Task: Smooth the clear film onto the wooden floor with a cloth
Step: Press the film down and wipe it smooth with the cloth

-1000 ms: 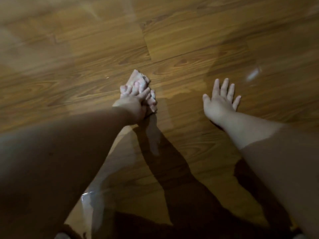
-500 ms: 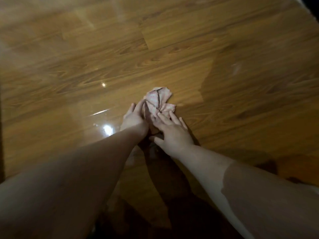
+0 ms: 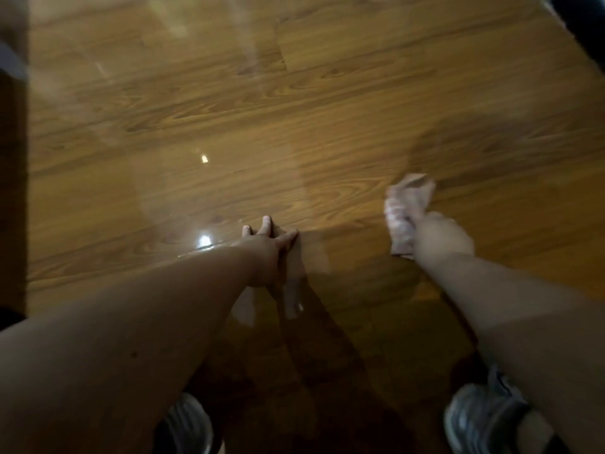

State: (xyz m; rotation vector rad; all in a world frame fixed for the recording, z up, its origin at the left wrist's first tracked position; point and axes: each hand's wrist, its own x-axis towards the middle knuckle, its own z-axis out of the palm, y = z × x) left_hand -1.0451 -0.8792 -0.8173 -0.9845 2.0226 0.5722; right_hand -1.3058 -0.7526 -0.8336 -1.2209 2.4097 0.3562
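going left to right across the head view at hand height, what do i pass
bright glare on the clear film → left hand, fingers straight → cloth → right hand gripping the cloth

left shoe (image 3: 186, 424): grey, bottom edge | right shoe (image 3: 484, 417): grey, bottom right | dark object (image 3: 579, 24): top-right corner

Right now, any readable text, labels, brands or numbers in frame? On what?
None readable.
The cloth gripped by the right hand has a pinkish pattern, but it is blurred and no letters show.
The grey shoes are too dark and blurred to show any logo.
The wooden floor and clear film show only grain and glare.
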